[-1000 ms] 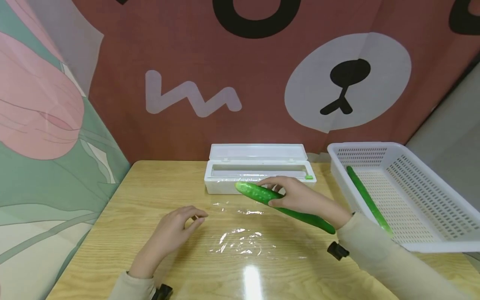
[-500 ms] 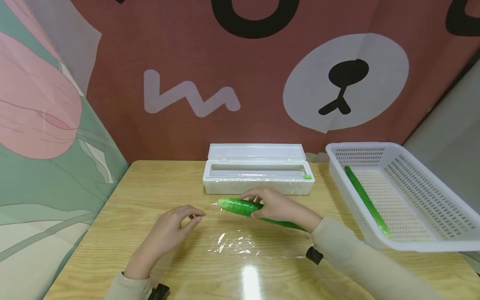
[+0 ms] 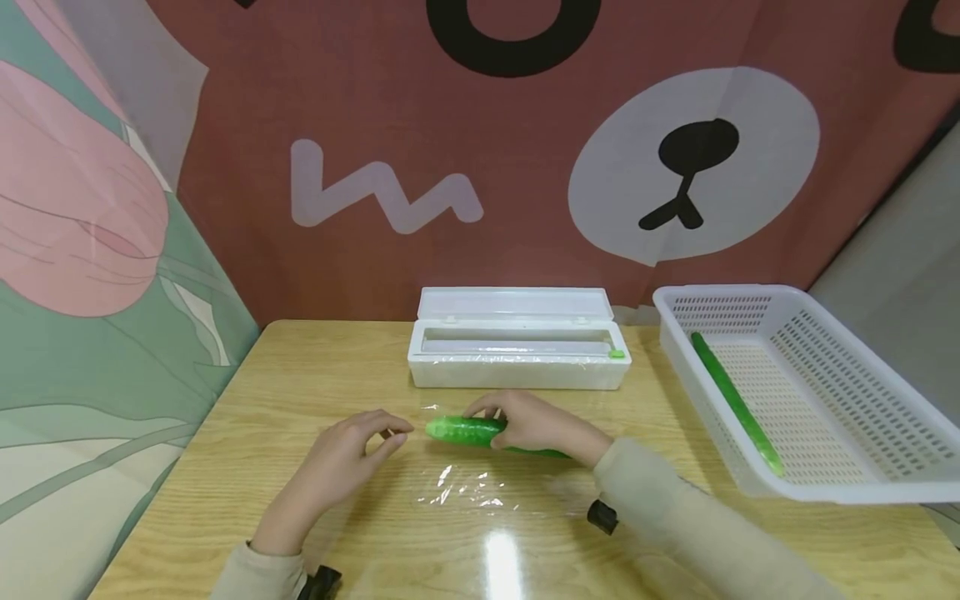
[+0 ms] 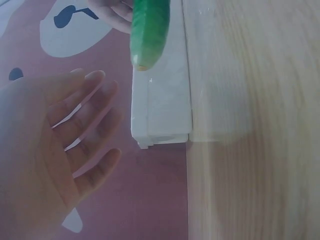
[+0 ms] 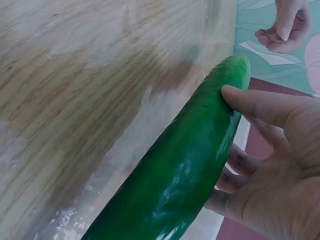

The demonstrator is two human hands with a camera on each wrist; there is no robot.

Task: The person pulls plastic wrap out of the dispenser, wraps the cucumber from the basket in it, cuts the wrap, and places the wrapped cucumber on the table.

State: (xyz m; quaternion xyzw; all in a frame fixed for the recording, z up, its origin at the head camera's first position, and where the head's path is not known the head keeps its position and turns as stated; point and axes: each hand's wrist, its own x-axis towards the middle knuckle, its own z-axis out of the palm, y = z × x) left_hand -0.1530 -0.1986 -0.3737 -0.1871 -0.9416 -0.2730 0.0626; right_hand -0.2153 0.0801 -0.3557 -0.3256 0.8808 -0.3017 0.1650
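Note:
A long green cucumber (image 3: 465,430) is held by my right hand (image 3: 528,423), thumb on one side and fingers on the other, over clear plastic wrap (image 3: 472,487) spread on the table. In the right wrist view the cucumber (image 5: 175,160) runs diagonally past the thumb. My left hand (image 3: 348,450) stays to the left of the cucumber's pale tip, apart from it, holding nothing; in the left wrist view its fingers (image 4: 92,125) are relaxed and spread. Behind both hands stands a white wrap dispenser (image 3: 517,371), lid raised, with a roll inside and film draped over its front.
At the right a white plastic basket (image 3: 847,492) holds another cucumber (image 3: 735,404) along its left side. The wooden table (image 3: 300,358) meets a printed cloth (image 3: 360,275) at its back edge. A small green slider (image 3: 617,354) sits on the dispenser's right end.
My right hand has brought the cucumber left and down, from in front of the dispenser to over the plastic wrap. The left hand has hardly moved.

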